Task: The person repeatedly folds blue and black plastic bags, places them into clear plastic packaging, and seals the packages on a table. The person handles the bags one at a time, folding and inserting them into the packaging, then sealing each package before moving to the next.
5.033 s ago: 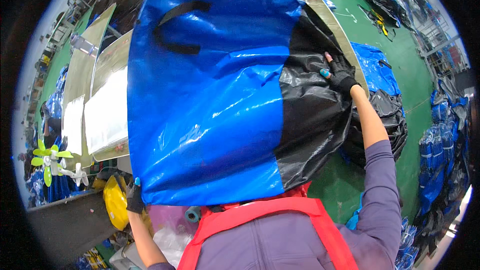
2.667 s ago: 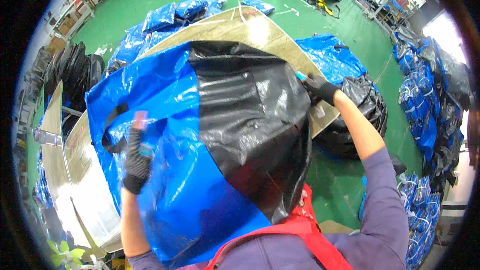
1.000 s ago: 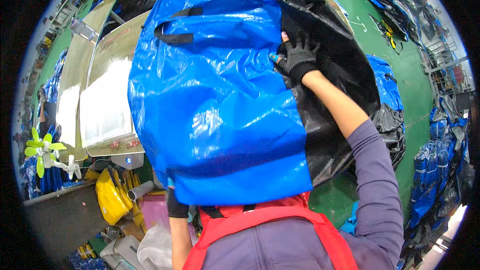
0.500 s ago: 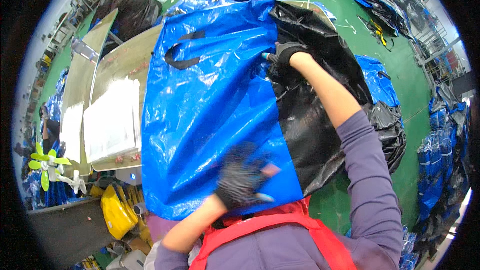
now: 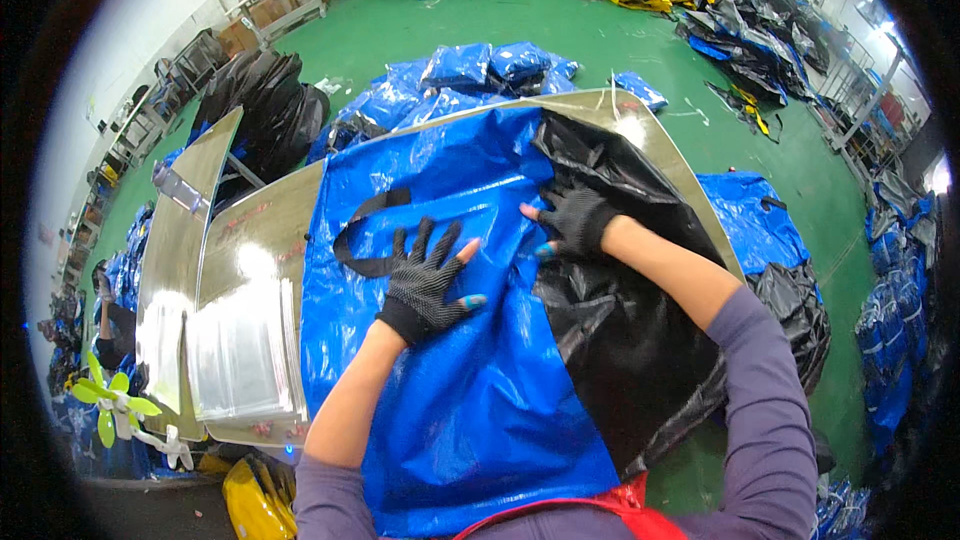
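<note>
Since half a second ago, the left hand has moved from the bag's near edge up to the handle, and the bag sits lower in view; the right hand is still at the seam.

Clock directions run from the bag's middle. The bag lies over the table, its blue part toward nine o'clock and its black part toward three, rumpled between the hands. At ten o'clock, the left hand is spread wide and flat on the blue, gripping nothing, fingers just beside the handle. Between one and two, the right hand lies palm down across the seam, fingers parted, thumb reaching onto the blue. Both wear black gloves with some fingertips bare and a blue wrap on the thumb.

Clear sheets lie at nine. At twelve, beyond the table, are blue packets; between ten and eleven, a black pile. Another blue and black bag is between two and three. At eight is something yellow, and between eight and nine, a green-bladed fan.
</note>
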Motion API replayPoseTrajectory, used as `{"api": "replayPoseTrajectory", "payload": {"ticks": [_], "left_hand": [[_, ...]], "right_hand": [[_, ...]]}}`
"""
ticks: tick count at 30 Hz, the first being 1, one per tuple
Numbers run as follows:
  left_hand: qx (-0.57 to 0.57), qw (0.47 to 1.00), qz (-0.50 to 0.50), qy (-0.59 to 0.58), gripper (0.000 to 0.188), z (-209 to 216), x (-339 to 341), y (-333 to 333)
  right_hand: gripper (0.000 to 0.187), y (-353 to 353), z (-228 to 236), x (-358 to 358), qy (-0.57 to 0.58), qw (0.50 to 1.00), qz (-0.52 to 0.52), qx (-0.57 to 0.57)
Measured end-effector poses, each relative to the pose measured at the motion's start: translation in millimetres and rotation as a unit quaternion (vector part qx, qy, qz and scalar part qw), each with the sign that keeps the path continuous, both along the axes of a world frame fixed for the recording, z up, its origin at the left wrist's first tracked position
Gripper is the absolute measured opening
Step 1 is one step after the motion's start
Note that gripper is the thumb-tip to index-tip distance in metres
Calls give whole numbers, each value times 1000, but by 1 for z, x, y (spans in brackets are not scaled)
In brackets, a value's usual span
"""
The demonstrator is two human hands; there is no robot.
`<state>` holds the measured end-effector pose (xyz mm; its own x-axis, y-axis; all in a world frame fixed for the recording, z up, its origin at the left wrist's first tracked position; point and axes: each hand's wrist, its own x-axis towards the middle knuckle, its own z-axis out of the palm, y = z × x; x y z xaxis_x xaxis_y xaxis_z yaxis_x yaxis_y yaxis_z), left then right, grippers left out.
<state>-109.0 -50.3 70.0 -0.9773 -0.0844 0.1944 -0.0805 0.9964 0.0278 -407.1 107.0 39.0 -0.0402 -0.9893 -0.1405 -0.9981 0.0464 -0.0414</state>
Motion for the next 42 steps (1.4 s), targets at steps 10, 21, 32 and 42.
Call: {"api": "replayPoseTrajectory", "payload": {"ticks": [10, 21, 32, 42], "left_hand": [[87, 991, 37, 95, 61, -39, -62, -23], [59, 973, -221, 20, 57, -54, -102, -17], [-270, 918, 279, -88, 35, 34, 146, -207], [62, 974, 151, 157, 39, 166, 46, -23]], "right_hand": [[39, -19, 16, -54, 97, 958, -11, -271], [41, 57, 77, 45, -9, 999, -27, -44], [90, 89, 57, 87, 20, 988, 46, 145], [91, 34, 112, 99, -14, 933, 98, 347]]}}
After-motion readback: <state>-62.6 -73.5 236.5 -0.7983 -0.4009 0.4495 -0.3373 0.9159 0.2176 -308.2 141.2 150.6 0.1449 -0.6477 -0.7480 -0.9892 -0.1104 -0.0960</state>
